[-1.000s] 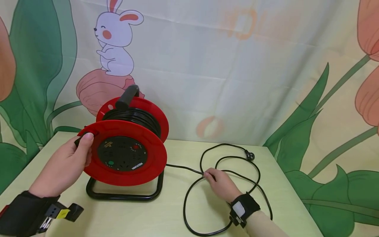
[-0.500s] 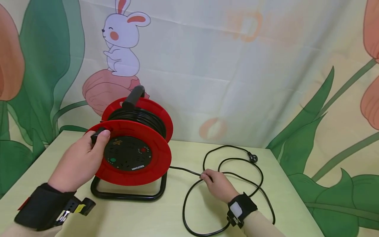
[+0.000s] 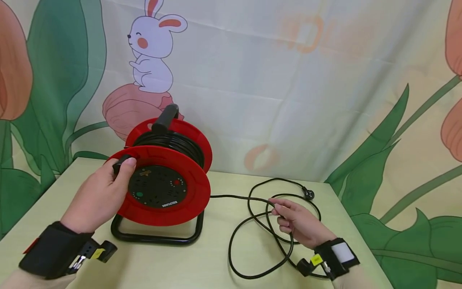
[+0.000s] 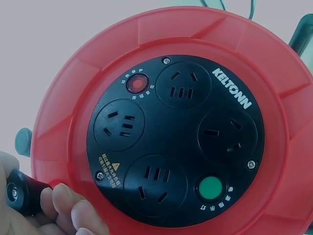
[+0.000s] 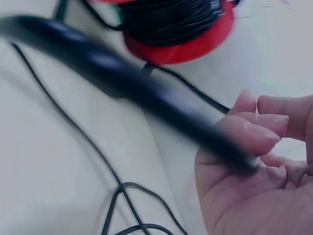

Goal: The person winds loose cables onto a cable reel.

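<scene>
A red cable reel [image 3: 164, 188] with a black socket face [image 4: 175, 142] stands on a black tube stand on the table's left half. My left hand [image 3: 104, 188] grips the small black crank knob [image 3: 120, 163] at the reel's upper left rim; the knob [image 4: 22, 192] shows between thumb and fingers in the left wrist view. A black cable [image 3: 234, 197] runs from the reel to the right. My right hand [image 3: 297, 220] pinches this cable [image 5: 146, 95] and holds it raised off the table. The plug [image 3: 307, 194] lies at the far right.
Loose cable loops [image 3: 260, 249] lie on the pale green table [image 3: 202, 265] around and below my right hand. A printed cloth backdrop [image 3: 288, 80] hangs right behind the table. The reel's carrying handle [image 3: 165, 118] sticks up at its top.
My right hand moved right and lifted the cable off the table, pulling it straighter from the reel. The left hand stayed on the knob, which turned slightly upward earlier.
</scene>
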Action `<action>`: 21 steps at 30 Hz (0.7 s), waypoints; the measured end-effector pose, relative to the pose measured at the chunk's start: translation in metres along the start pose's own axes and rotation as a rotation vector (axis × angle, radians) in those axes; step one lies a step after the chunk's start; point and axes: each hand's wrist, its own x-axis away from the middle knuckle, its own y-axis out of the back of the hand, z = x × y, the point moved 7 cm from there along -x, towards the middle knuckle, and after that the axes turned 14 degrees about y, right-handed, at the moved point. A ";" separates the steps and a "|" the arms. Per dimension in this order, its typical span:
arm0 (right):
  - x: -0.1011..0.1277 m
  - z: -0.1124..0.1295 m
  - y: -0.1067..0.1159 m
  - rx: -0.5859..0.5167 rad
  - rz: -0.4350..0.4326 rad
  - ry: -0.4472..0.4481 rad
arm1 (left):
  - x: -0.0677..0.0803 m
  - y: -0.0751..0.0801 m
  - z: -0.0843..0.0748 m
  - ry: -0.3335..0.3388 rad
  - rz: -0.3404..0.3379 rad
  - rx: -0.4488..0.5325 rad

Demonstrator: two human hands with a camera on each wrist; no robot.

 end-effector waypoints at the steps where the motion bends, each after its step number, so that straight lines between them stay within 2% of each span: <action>1: 0.005 0.006 0.002 -0.040 -0.001 0.013 | 0.000 0.000 0.000 -0.001 0.001 0.002; 7: 0.034 0.037 0.020 -0.278 0.012 0.068 | 0.001 -0.001 -0.002 -0.002 0.008 0.015; 9: 0.041 0.043 0.031 -0.236 -0.006 0.094 | 0.001 -0.001 -0.002 0.001 0.012 0.012; 11: 0.045 0.045 0.046 -0.070 -0.064 0.121 | 0.001 -0.001 -0.003 0.004 0.012 0.007; 12: 0.046 0.044 0.053 0.057 -0.105 0.128 | 0.001 0.000 -0.002 0.007 0.014 0.006; 15: 0.045 0.036 0.071 0.573 -0.183 0.137 | 0.000 0.001 -0.002 0.010 0.017 0.001; 17: 0.041 0.027 0.076 0.853 -0.196 0.138 | 0.000 0.001 -0.001 0.012 0.018 -0.003; 19: 0.037 0.020 0.079 1.052 -0.195 0.155 | 0.000 0.001 -0.002 0.012 0.018 -0.010; 21: 0.033 0.013 0.082 1.122 -0.197 0.165 | 0.000 0.000 -0.003 0.012 0.019 -0.016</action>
